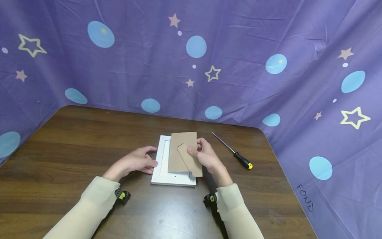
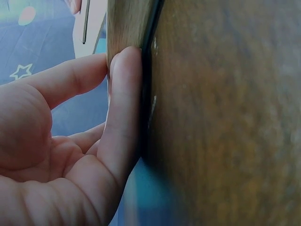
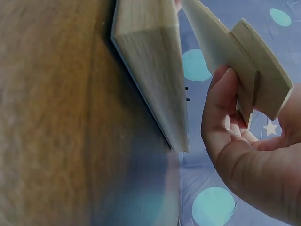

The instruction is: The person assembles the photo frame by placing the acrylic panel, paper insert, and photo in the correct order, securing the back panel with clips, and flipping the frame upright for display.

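A white picture frame (image 1: 157,176) lies flat on the table, its back facing up. On its left side, my left hand (image 1: 138,160) grips the edge, thumb and fingertips at the wooden side (image 2: 128,28). My right hand (image 1: 207,156) pinches a brown backing board (image 1: 179,142) by its right side, thumb on top and fingers beneath. A slanted stand leg (image 3: 263,61) sticks out from that board. The right wrist view shows the board tilted and raised above the frame's wooden side (image 3: 150,61). In the head view it covers much of the frame's right half.
To the right of the hands lies a screwdriver (image 1: 243,160) with a black and yellow handle, its shaft pointing away to the left. The brown wooden table (image 1: 74,142) ends at a purple patterned cloth (image 1: 131,63) hanging behind and at both sides.
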`<state>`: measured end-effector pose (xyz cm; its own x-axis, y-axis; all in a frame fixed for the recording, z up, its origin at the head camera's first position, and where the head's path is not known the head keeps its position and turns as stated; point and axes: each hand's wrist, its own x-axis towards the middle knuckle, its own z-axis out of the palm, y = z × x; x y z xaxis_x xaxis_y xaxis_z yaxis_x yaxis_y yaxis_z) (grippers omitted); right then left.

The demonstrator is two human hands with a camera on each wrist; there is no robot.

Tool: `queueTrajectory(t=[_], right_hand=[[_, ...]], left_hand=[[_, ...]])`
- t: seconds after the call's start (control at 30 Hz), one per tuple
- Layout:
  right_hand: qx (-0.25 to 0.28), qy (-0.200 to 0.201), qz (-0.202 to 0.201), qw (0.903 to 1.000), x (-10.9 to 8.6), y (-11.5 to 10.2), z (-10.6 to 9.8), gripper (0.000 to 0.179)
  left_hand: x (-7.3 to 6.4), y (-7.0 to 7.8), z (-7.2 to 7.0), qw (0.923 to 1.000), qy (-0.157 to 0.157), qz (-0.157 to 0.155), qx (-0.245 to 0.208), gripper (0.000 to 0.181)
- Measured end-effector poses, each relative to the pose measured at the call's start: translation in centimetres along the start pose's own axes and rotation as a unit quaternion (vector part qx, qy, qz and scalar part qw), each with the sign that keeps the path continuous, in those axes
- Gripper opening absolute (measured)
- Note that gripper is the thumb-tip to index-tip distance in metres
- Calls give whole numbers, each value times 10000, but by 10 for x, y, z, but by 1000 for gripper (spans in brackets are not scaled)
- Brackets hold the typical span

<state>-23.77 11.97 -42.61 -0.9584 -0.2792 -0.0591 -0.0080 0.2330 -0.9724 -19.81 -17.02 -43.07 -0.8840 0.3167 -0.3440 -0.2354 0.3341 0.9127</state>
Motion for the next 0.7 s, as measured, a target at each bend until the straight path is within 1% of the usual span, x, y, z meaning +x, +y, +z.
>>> queueTrajectory(t=[0.1, 0.27, 0.53, 0.7], right_hand=[[-52, -4, -54, 10000, 1, 3, 2, 24], [-121, -38, -28, 9999, 1, 4, 4, 24], [-64, -183, 59, 9998, -1, 6, 8, 26], [-66, -180, 54, 9998, -1, 6, 10, 28]], left_hand=[[0, -1, 0, 10000, 3, 10, -17, 78], [1, -2, 0, 10000, 0, 20, -38, 79], [3, -3, 0, 10000, -13, 21, -48, 78], [3, -2, -1, 10000, -1, 39, -27, 78]])
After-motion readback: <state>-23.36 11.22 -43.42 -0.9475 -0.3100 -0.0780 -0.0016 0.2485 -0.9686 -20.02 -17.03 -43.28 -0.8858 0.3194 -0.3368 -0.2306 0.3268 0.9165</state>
